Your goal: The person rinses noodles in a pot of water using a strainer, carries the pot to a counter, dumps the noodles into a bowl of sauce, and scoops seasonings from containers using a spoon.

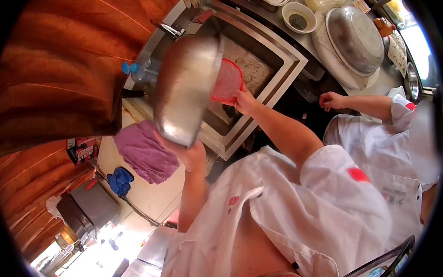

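Note:
My left hand (190, 152) grips the lower rim of a large metal basin (185, 86), which is tipped on its side above the sink (287, 70). With my right hand (245, 101) I hold the edge of a red plastic strainer (228, 81), close to the basin's mouth and over the sink. The inside of the basin faces away, so its contents are hidden. A purple cloth (146, 153) lies beside my left hand.
A faucet (171, 29) and a bottle with a blue top (141, 70) are behind the basin. On the right counter are a white bowl (299, 17) and an upturned metal basin (357, 38). A co-worker's hand (332, 101) is nearby at right.

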A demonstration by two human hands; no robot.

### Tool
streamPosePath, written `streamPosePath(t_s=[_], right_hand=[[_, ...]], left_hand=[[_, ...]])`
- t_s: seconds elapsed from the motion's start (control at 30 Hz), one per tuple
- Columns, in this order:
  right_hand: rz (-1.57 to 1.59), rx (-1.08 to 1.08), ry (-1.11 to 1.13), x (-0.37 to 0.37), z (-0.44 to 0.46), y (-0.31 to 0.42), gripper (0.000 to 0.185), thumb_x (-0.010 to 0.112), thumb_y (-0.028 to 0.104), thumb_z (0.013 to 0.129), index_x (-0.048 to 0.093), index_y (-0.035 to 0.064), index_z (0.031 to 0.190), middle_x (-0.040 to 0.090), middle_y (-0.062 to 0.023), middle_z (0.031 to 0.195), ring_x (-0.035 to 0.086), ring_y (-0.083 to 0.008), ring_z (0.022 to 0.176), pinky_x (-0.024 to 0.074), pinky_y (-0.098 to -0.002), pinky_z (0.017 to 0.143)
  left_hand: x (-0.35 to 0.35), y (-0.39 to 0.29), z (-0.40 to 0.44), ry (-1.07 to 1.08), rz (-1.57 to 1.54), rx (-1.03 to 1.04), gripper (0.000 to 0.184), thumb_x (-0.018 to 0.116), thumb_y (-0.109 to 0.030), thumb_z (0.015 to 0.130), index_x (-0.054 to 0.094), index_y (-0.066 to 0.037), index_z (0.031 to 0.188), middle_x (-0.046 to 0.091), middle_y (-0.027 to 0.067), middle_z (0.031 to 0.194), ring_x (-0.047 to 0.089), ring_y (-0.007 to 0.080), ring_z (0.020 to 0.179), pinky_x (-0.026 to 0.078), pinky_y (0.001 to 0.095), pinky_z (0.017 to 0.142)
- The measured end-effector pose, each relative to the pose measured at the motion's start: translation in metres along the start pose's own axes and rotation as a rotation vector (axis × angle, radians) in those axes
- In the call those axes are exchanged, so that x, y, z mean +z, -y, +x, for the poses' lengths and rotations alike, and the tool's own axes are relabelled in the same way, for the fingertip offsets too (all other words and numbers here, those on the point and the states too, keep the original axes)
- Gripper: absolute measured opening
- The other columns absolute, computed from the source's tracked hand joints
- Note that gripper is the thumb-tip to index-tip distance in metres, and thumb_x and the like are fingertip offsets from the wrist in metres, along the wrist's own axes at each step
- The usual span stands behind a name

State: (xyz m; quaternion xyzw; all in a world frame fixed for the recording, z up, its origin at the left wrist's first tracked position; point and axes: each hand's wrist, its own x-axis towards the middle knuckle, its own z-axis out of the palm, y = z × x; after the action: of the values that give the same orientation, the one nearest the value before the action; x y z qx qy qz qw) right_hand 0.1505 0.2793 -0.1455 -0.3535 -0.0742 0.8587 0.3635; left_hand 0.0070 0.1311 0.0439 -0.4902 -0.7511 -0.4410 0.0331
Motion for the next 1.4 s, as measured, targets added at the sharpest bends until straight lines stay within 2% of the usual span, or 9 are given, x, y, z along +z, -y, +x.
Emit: streamPosePath(t_s=[0.1,0.13,0.27,0.37,0.4,0.47,0.57,0.67,1.4], right_hand=[[0.000,-0.015,0.034,0.002,0.000,0.002,0.071,0.037,-0.012,0.089,0.032,0.0243,0.150,0.047,-0.0114,0.145,0.057,-0.0381,0.125,0.0533,-0.0560,0.099],[-0.015,-0.022,0.043,0.009,-0.007,0.009,0.070,0.038,-0.012,0.089,0.033,0.0237,0.149,0.047,-0.0119,0.144,0.057,-0.0381,0.125,0.0533,-0.0559,0.099],[-0.023,-0.023,0.032,0.017,-0.012,0.020,0.069,0.040,-0.013,0.089,0.033,0.0210,0.149,0.048,-0.0125,0.143,0.057,-0.0378,0.125,0.0531,-0.0558,0.099],[-0.052,-0.054,0.083,0.001,-0.001,0.024,0.070,0.041,-0.014,0.087,0.033,0.0190,0.148,0.047,-0.0138,0.143,0.058,-0.0397,0.123,0.0540,-0.0557,0.098],[-0.069,-0.057,0.082,0.003,-0.001,0.028,0.070,0.040,-0.014,0.087,0.033,0.0186,0.148,0.047,-0.0142,0.143,0.058,-0.0402,0.123,0.0544,-0.0557,0.098],[-0.108,-0.058,0.063,0.014,-0.008,0.040,0.070,0.040,-0.014,0.086,0.032,0.0181,0.148,0.047,-0.0147,0.143,0.059,-0.0410,0.122,0.0552,-0.0555,0.097],[-0.167,-0.034,0.031,0.032,-0.019,0.055,0.069,0.037,-0.013,0.088,0.032,0.0199,0.149,0.047,-0.0132,0.145,0.058,-0.0386,0.123,0.0566,-0.0538,0.095],[-0.239,0.002,0.000,0.061,-0.039,0.071,0.068,0.035,-0.012,0.090,0.034,0.0236,0.148,0.046,-0.0095,0.147,0.057,-0.0333,0.126,0.0567,-0.0516,0.094],[-0.221,-0.007,0.017,0.100,-0.049,0.029,0.074,0.039,-0.012,0.086,0.029,0.0240,0.150,0.043,-0.0082,0.147,0.052,-0.0352,0.131,0.0539,-0.0552,0.098]], left_hand=[[-0.008,0.013,0.002,0.015,0.009,0.010,0.086,0.062,-0.018,0.090,0.009,0.012,0.152,0.022,0.0280,0.154,0.023,0.0397,0.145,0.017,0.0460,0.120],[-0.008,0.019,0.003,-0.043,0.092,-0.012,0.092,0.070,-0.020,0.084,0.015,0.010,0.152,0.027,0.0328,0.151,0.029,0.0469,0.140,0.022,0.0525,0.116],[-0.011,0.018,0.008,-0.035,0.239,-0.133,0.085,0.060,-0.009,0.080,0.017,0.012,0.150,0.029,0.0356,0.149,0.029,0.0517,0.138,0.021,0.0541,0.117],[0.014,0.058,-0.009,0.017,0.002,-0.317,0.087,0.056,-0.006,0.077,0.016,0.009,0.152,0.027,0.0360,0.150,0.031,0.0526,0.136,0.022,0.0525,0.118],[0.016,0.042,-0.005,0.135,0.215,-0.430,0.089,0.056,-0.006,0.076,0.014,0.003,0.155,0.030,0.0361,0.148,0.033,0.0514,0.135,0.025,0.0505,0.117],[0.054,0.077,-0.026,0.139,-0.089,-0.643,0.086,0.055,-0.006,0.077,0.017,0.000,0.154,0.034,0.0319,0.146,0.042,0.0485,0.130,0.035,0.0528,0.111],[0.079,0.057,-0.020,0.214,-0.697,-1.218,0.060,0.052,-0.002,0.081,0.042,-0.005,0.140,0.052,0.0195,0.132,0.056,0.0389,0.119,0.055,0.0546,0.093],[0.102,0.087,-0.034,0.351,-0.988,-1.511,0.045,0.052,0.000,0.081,0.051,-0.003,0.126,0.056,0.0173,0.125,0.059,0.0373,0.113,0.054,0.0548,0.093],[0.075,0.079,-0.036,0.337,-1.221,-1.553,0.029,0.053,-0.002,0.081,0.057,-0.003,0.110,0.062,0.0135,0.111,0.062,0.0281,0.099,0.056,0.0469,0.082]])
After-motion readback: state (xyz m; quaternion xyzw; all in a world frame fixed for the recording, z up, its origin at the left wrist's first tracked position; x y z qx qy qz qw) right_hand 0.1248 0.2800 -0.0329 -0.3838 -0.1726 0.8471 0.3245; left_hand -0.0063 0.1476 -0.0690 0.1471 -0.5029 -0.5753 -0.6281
